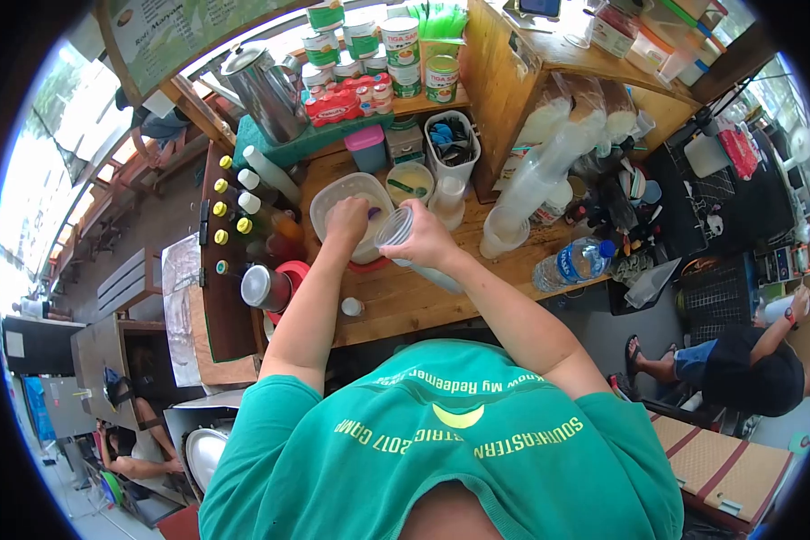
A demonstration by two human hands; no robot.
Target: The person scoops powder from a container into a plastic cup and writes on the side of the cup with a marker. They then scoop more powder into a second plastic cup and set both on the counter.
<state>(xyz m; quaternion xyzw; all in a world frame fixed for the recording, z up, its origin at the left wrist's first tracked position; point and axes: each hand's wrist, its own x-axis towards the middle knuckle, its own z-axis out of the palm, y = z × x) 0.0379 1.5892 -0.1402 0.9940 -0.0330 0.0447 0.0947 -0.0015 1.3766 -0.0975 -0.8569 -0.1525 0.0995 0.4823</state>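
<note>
A square white tub (322,203) with pale contents stands on the wooden counter (396,301). Over it is my left hand (347,219), its fingers closed round a purple thing, perhaps a scoop handle (373,213). My right hand (420,236) grips a clear plastic cup (394,226), tilted beside the tub's right edge. Just behind stands a round tub (409,180) with a green spoon (407,187) in it. A small white-capped container (353,307) sits nearer my body.
Yellow-capped bottles (221,210) line the left side. Stacked clear cups (535,184) and a water bottle (574,263) stand to the right. Cans (400,54) and a steel pitcher (265,93) are behind. A person (754,364) is at the far right.
</note>
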